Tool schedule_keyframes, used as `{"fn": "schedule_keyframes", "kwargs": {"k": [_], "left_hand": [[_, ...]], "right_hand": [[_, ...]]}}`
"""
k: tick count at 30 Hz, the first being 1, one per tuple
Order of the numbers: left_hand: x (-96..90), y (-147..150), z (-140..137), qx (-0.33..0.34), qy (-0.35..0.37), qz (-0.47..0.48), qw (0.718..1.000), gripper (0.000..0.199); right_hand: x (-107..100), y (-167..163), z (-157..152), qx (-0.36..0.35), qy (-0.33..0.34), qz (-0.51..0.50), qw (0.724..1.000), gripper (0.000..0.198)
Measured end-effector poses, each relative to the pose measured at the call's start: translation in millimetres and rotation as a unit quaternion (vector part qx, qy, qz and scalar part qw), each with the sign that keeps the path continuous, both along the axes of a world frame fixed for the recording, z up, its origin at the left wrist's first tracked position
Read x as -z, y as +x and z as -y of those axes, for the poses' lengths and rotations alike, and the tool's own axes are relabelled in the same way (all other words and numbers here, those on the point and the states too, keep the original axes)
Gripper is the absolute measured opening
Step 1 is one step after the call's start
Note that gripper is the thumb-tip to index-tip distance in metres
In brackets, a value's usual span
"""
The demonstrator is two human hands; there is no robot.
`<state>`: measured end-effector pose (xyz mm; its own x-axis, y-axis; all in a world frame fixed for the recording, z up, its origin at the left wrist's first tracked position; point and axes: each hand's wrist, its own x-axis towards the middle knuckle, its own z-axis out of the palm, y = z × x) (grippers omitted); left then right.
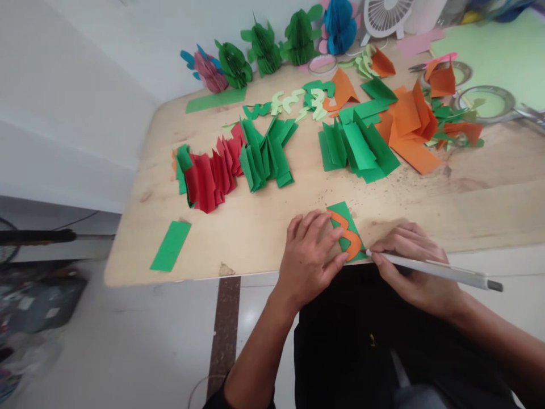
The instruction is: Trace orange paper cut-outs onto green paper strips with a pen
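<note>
My left hand point(310, 253) lies with its fingers spread near the table's front edge. Its thumb and index finger press down on an orange paper cutout point(351, 238) with a wavy edge. Under that cutout is a folded-looking green paper rectangle point(344, 213), partly covered by it. A white pen point(443, 271) is pinched in my right hand point(419, 270), its tip at the right edge of the cutout, close to the green paper.
Folded red paper point(206, 179) and green paper strips point(268, 156) stand mid-table, with another green stack point(357, 147) to their right. Orange paper point(411, 122), tape rolls point(485, 104) and a small fan point(387, 17) are behind. A green rectangle point(171, 245) lies left.
</note>
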<state>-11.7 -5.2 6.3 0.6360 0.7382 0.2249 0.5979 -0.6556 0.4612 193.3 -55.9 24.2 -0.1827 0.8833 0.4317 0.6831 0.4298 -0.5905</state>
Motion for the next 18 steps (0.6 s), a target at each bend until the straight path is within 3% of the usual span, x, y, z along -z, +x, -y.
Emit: {"fn": "schedule_keyframes", "kwargs": {"k": [18], "left_hand": [[-0.5, 0.0, 0.3, 0.000, -0.004, -0.005, 1.000, 0.030]], "right_hand": [[3.2, 0.8, -0.7, 0.018, 0.010, 0.006, 1.000, 0.010]]}}
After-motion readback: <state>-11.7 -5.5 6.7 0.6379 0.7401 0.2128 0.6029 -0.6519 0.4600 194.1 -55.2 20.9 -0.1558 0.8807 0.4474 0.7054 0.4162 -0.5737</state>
